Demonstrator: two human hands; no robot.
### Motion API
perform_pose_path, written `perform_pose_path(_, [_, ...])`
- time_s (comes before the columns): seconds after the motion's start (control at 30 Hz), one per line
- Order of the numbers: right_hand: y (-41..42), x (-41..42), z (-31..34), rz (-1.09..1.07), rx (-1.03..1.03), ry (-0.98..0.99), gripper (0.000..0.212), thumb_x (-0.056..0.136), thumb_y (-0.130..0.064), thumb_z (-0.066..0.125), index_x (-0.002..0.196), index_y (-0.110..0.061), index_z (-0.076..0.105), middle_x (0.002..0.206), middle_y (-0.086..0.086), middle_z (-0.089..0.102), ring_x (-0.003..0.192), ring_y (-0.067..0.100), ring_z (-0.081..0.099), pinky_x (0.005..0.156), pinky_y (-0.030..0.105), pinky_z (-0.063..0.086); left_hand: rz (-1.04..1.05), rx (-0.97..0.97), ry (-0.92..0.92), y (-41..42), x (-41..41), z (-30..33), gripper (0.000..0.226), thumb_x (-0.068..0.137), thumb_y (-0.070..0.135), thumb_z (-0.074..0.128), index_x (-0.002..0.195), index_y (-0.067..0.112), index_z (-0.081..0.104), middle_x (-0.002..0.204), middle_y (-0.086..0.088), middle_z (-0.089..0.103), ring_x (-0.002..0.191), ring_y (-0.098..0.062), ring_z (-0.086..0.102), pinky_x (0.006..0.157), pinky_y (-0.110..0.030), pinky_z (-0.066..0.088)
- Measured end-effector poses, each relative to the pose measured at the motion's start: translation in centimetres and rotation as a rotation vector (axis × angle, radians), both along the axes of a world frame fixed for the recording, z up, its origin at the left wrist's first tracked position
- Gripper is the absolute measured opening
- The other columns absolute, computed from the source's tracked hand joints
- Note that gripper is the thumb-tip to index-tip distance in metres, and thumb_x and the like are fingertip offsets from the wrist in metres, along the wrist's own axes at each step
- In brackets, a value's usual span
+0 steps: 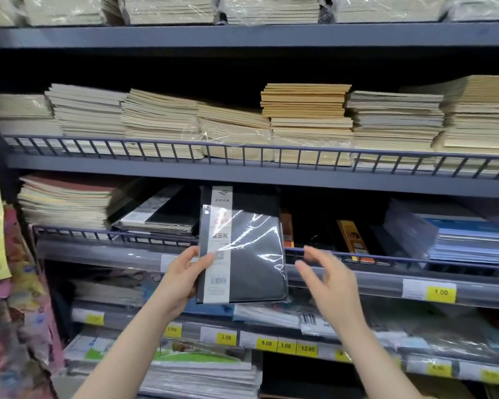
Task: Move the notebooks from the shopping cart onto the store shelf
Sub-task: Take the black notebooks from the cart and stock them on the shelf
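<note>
My left hand (185, 276) grips a black notebook (251, 254) in clear plastic wrap by its left edge, thumb on the white label strip. The notebook stands upright in front of the middle shelf (357, 273), its top reaching into the dark gap above the wire rail. Just to the right of the notebook hovers my right hand (326, 279), fingers spread and loosely bent, holding nothing and not touching the notebook. The shopping cart is out of view.
Black notebooks (162, 216) lie left of the gap, orange-spined ones (353, 237) and blue stacks (470, 237) to the right. Beige notebook stacks (306, 122) fill the shelf above. Yellow price tags (441, 293) line the shelf edges. Colourful packets (0, 254) hang at the left.
</note>
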State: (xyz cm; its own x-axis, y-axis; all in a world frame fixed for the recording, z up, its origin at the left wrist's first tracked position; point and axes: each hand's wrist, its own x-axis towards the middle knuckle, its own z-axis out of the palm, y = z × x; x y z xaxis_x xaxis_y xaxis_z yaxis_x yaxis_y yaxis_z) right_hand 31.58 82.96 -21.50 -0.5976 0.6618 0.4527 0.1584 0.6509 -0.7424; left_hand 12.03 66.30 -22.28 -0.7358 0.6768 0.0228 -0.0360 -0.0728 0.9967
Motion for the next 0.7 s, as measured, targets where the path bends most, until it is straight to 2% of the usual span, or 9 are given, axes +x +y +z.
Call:
perform_pose_path(0.1, [-3.7,0.7,-0.3,0.193,-0.291,-0.018,0.047,0.089,-0.033,0.052,0.134,-0.032,0.036,0.075,0.005,0.068,0.063,0.003,0.061,0.064,0.012,0.046,-0.032,-0.006,-0.027,1.0,0.8,1.0,0.017,0.091,0.027,0.055,0.103,0.015,0.061,0.082,-0.002,0.074,0.075,-0.015,0.069,0.062,-0.032,0.048])
perform_pose_path(0.17, [-4.1,0.2,0.2,0.248,-0.529,0.143,0.043,0.093,-0.019,0.05,0.131,-0.034,0.035,0.067,-0.002,0.065,0.053,0.003,0.056,0.048,0.012,0.04,-0.027,-0.002,-0.032,1.6,1.6,1.9,0.02,0.091,0.028,0.056,0.098,0.012,0.063,0.085,-0.008,0.074,0.078,-0.019,0.068,0.073,-0.037,0.05])
perform_pose_path(0.2, [-3.9,-0.2,0.4,0.247,-0.633,0.225,0.043,0.093,-0.015,0.048,0.132,-0.031,0.037,0.058,-0.006,0.06,0.051,0.004,0.051,0.043,0.013,0.034,0.013,-0.012,0.019,1.8,1.8,2.5,0.024,0.092,0.031,0.054,0.091,0.01,0.064,0.079,-0.006,0.074,0.073,-0.017,0.067,0.075,-0.032,0.05])
perform_pose_path(0.27, [-3.5,-1.0,1.0,0.227,-0.794,0.344,0.043,0.095,-0.012,0.045,0.136,-0.021,0.038,0.045,-0.004,0.044,0.051,0.007,0.048,0.039,0.017,0.029,0.212,-0.065,0.25,1.4,1.6,3.6,0.034,0.094,0.037,0.047,0.08,0.01,0.063,0.069,0.001,0.065,0.062,-0.01,0.057,0.061,-0.013,0.043])
perform_pose_path(0.33, [-3.2,-2.2,1.1,0.2,-0.877,0.415,0.041,0.095,-0.011,0.044,0.135,-0.014,0.041,0.041,0.0,0.036,0.05,0.007,0.049,0.04,0.019,0.029,0.487,-0.055,0.509,0.0,0.4,4.4,0.033,0.095,0.035,0.044,0.094,0.014,0.069,0.084,0.003,0.068,0.073,-0.001,0.055,0.065,-0.013,0.039])
perform_pose_path(0.43, [-3.4,-4.2,1.1,0.147,-0.878,0.464,0.04,0.095,-0.01,0.045,0.135,-0.012,0.043,0.033,-0.005,0.039,0.057,0.015,0.043,0.049,0.026,0.027,0.658,-0.064,0.854,-2.3,-2.6,4.4,0.023,0.093,0.023,0.051,0.108,0.018,0.067,0.107,0.003,0.068,0.094,-0.009,0.061,0.08,-0.021,0.041])
perform_pose_path(0.53, [-3.3,-6.8,1.5,0.067,-0.88,0.478,0.04,0.095,-0.013,0.046,0.135,-0.014,0.043,0.045,-0.002,0.052,0.049,0.01,0.039,0.04,0.019,0.027,0.569,-0.314,1.14,-2.6,-4.8,2.9,0.029,0.091,0.022,0.054,0.119,0.023,0.062,0.125,0.008,0.061,0.104,-0.012,0.061,0.078,-0.024,0.045])
perform_pose_path(0.6, [-3.1,-8.6,1.5,0.025,-0.794,0.408,0.041,0.094,-0.019,0.047,0.135,-0.017,0.042,0.064,0.003,0.061,0.045,0.007,0.037,0.04,0.017,0.031,0.529,-0.422,1.2,-2.4,-5.5,2.0,0.032,0.091,0.025,0.054,0.122,0.026,0.059,0.13,0.01,0.057,0.091,-0.014,0.066,0.068,-0.027,0.05])
perform_pose_path(0.7, [-3.0,-10.3,1.6,0.006,-0.597,0.258,0.042,0.094,-0.026,0.045,0.135,-0.016,0.042,0.073,-0.001,0.065,0.06,0.009,0.051,0.053,0.019,0.038,0.531,-0.44,1.233,-2.3,-5.9,1.6,0.029,0.09,0.027,0.055,0.119,0.026,0.06,0.126,0.011,0.059,0.066,-0.012,0.063,0.056,-0.026,0.048])
